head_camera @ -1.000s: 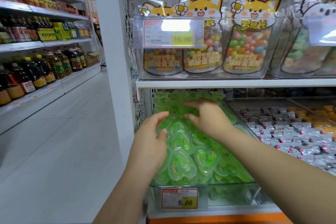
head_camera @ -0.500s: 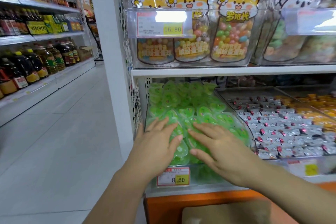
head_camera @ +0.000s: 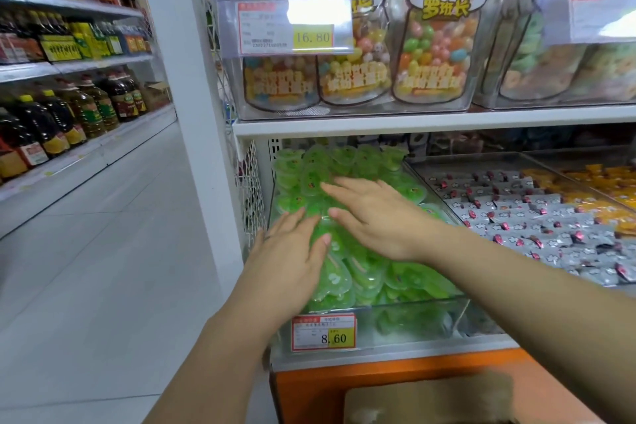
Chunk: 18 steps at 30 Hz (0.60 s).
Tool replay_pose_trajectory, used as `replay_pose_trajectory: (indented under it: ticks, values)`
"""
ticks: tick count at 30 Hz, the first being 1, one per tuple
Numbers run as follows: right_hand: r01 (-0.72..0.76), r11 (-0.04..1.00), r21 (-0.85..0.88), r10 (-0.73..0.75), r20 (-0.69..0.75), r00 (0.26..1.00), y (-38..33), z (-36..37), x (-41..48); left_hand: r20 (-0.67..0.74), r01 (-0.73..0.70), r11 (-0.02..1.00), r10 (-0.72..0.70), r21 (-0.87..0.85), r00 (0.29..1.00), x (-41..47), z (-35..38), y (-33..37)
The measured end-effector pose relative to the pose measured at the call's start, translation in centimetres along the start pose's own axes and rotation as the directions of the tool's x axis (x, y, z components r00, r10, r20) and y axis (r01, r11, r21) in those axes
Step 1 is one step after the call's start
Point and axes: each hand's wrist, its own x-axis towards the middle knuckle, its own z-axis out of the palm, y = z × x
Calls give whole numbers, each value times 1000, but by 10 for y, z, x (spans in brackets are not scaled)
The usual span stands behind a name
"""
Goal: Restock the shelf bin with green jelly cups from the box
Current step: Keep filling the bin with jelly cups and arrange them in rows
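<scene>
Right hand [head_camera: 382,217] deeper on glossy green cups [head_camera: 364,274]

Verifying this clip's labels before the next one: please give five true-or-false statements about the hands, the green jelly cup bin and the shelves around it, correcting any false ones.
1. The left hand and the right hand lie open, fingers straight, on the heap of green heart-shaped plastic jelly cups. True.
2. The clear plastic shelf bin is nearly empty. False: cups are heaped above its front wall.
3. The red-and-yellow price tag on the bin's front reads 8.60. True.
4. The bin to the right holds dark oil bottles. False: the neighbouring bin holds silver-wrapped sweets.
5. The shelf above carries clear candy bags topped with cartoon foxes. True.
</scene>
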Motion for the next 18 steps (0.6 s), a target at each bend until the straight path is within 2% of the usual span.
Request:
replay_pose_trajectory:
  ticks: [4,9,12,18]
  values:
    - [34,999,-24,-35,-35,999,5,11,54,-14,26,1000,-26,4,1000,7,3,-4]
    - [29,978,-205,-46,-81,996,19,25,79,23,49,998,-50,43,998,8,3,-7]
    - [17,978,-208,-38,-100,994,22,27,84,36,51,997,-53,60,998,7,2,-4]
    - [13,980,-199,-28,-73,997,28,22,85,-33,16,1000,-16,8,999,-2,-8,0]
